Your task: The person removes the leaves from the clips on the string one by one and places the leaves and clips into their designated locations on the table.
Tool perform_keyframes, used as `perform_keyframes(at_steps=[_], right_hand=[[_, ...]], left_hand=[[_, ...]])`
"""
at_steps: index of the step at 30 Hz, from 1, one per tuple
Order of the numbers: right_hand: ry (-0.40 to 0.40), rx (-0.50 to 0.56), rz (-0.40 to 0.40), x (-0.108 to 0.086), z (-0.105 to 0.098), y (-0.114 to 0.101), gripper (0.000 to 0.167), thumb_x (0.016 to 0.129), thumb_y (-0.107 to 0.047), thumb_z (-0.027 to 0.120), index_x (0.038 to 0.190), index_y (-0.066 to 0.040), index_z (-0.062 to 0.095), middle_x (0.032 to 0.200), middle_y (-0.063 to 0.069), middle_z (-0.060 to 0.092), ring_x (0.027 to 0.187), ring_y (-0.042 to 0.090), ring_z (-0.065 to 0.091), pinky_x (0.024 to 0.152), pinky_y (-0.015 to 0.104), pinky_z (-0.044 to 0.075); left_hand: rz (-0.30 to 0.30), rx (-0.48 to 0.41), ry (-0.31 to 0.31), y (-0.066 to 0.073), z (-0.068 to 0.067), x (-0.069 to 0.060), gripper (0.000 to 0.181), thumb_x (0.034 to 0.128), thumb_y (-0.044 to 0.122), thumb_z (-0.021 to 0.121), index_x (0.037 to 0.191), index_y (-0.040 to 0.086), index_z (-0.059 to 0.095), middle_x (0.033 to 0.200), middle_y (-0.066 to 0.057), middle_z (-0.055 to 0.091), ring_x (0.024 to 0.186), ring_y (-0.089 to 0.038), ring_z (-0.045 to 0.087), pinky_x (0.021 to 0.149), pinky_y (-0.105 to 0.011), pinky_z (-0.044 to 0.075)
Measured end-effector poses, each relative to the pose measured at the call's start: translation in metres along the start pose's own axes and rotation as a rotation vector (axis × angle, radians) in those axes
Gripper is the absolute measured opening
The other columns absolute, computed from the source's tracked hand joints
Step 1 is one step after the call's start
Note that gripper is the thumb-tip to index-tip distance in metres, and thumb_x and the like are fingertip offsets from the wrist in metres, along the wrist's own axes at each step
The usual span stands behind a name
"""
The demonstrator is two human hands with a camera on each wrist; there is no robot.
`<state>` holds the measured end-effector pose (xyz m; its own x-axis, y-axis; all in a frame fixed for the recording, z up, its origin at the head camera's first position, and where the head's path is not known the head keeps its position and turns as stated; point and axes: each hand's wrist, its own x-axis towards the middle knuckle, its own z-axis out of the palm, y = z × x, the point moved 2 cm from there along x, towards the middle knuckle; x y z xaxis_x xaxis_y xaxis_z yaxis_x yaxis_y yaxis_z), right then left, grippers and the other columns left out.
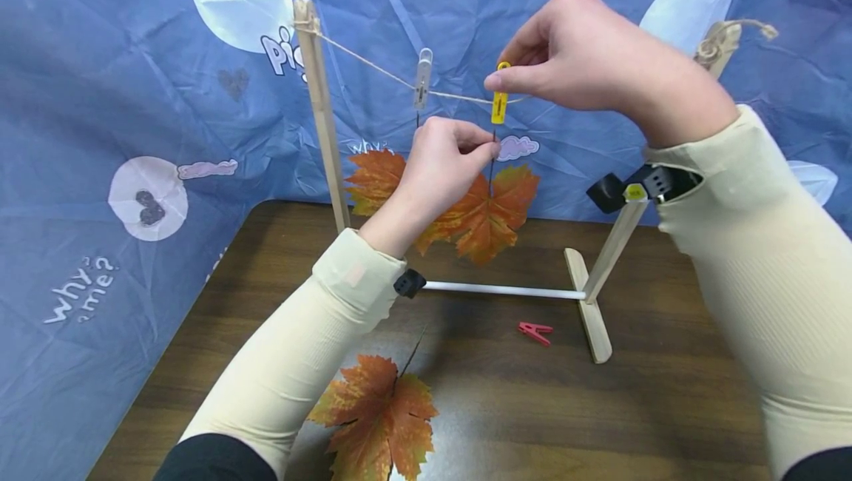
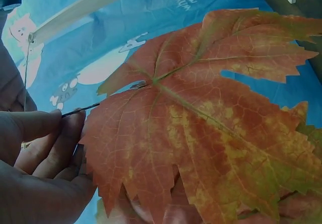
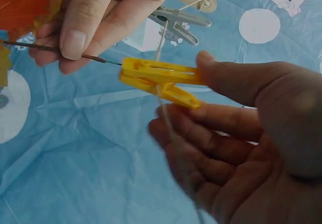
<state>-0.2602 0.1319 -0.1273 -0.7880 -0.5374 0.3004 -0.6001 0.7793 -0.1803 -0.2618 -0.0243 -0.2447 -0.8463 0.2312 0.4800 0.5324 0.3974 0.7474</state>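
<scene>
- Yellow plastic clothespin (image 1: 499, 108) sits astride the twine (image 1: 366, 61), right of the grey clothespin (image 1: 422, 85); the right hand (image 1: 586, 59) pinches its handle end between thumb and fingers, probably to work the spring.
- Left hand (image 1: 455, 152) grasps the thin stem (image 1: 491, 174) between thumb and fingertips, just below the yellow pin, seemingly to keep the stem in line with the pin's nose. Stem tip and nose meet; whether the tip is clamped, I cannot tell.
- Orange held leaf (image 1: 502, 207) hangs beneath those fingers; gripping by the stem likely spares the broad blade.
- Another leaf (image 1: 374, 177) hangs to the left, partly behind the left hand, apparently borne by the grey pin, which has a stem below it.
- Wooden left post (image 1: 326, 118) and right post (image 1: 615, 248) carry the twine high, presumably so the leaves clear the table (image 1: 665, 407); low down, a white rod (image 1: 506, 289) seems to brace them.
- Near side: a loose leaf (image 1: 386, 422) lies flat, with a red clothespin (image 1: 535, 331) farther off to its right, neither being touched.
</scene>
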Motion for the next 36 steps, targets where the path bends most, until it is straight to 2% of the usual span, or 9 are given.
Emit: perform_keyframes(at_steps=[5,11,15,23,30,36], right_hand=[[0.067,-0.005,-0.04,-0.001,-0.001,0.003,0.035,0.099,-0.038,0.068,0.109,-0.006,0.08,0.093,0.008,0.075,0.076,0.017,0.06,0.062,0.026,0.043],[0.099,-0.013,-0.07,-0.001,-0.001,0.003,0.031,0.1,-0.035,0.068,0.108,-0.008,0.081,0.094,0.006,0.076,0.071,0.016,0.058,0.056,0.027,0.036],[0.126,-0.029,-0.063,0.0,-0.003,0.002,0.03,0.1,-0.035,0.067,0.108,-0.01,0.081,0.093,0.005,0.076,0.066,0.017,0.055,0.055,0.027,0.034],[0.148,-0.006,-0.02,0.0,-0.006,0.003,0.032,0.101,-0.035,0.066,0.111,-0.008,0.08,0.098,0.008,0.076,0.078,0.016,0.062,0.063,0.025,0.041],[0.175,0.026,0.018,-0.002,-0.012,0.007,0.034,0.099,-0.039,0.067,0.112,-0.01,0.08,0.097,0.009,0.076,0.072,0.017,0.054,0.056,0.027,0.035],[0.196,0.041,0.031,-0.004,-0.016,0.006,0.036,0.1,-0.039,0.066,0.114,-0.01,0.079,0.099,0.008,0.075,0.071,0.019,0.051,0.055,0.03,0.033]], left_hand=[[-0.004,0.0,-0.008,0.002,-0.001,-0.001,0.011,0.0949,0.009,0.074,0.101,0.004,0.081,0.088,0.001,0.075,0.078,-0.01,0.063,0.069,-0.026,0.049],[0.004,0.01,-0.018,0.002,0.0,-0.001,0.011,0.0952,0.009,0.073,0.099,0.003,0.081,0.088,0.0,0.075,0.077,-0.011,0.063,0.068,-0.026,0.048],[0.021,0.019,-0.019,0.002,0.0,-0.001,0.01,0.0951,0.009,0.073,0.097,0.003,0.081,0.087,0.0,0.075,0.075,-0.011,0.062,0.068,-0.025,0.047],[0.032,0.034,-0.025,0.0,0.0,-0.004,0.008,0.0933,0.008,0.075,0.094,0.003,0.082,0.086,0.0,0.074,0.073,-0.011,0.06,0.067,-0.025,0.047],[0.022,0.042,-0.045,-0.001,0.004,-0.007,0.007,0.0923,0.008,0.076,0.092,0.004,0.082,0.076,0.001,0.071,0.064,-0.013,0.051,0.059,-0.026,0.041],[0.039,0.035,-0.061,-0.002,0.005,-0.01,0.006,0.0921,0.006,0.076,0.091,0.003,0.082,0.077,0.0,0.072,0.064,-0.011,0.052,0.059,-0.025,0.042]])
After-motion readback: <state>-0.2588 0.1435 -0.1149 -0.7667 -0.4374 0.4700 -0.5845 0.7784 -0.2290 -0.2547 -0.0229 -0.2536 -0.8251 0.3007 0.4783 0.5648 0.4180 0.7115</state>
